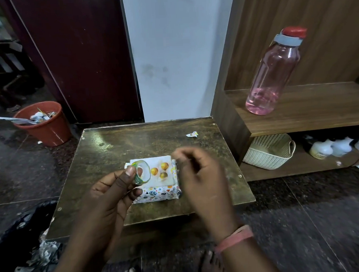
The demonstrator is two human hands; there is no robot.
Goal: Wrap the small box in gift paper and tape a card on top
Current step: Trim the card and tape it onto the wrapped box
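Far left on the floor: a terracotta-coloured plastic bin stuffed with paper scraps. On the worn dark-brown wooden surface, left hand curled round a small roll of clear tape with a green-and-yellow core, thumb pressed on its rim, roll held just above the left end of the box. Centre: small box wrapped in white paper with tiny coloured prints, resting flat, a white card with 3 gold balloons lying on top. Right hand blurred, fingers bent at the card's right edge — pinching a tape end or nothing, cannot tell. Likely light and stiff at the box corners, paper thin and easily torn, card loose and prone to sliding — best pinned from above with fingertips while taping. Right: a pink translucent bottle with a red cap on the wooden shelf.
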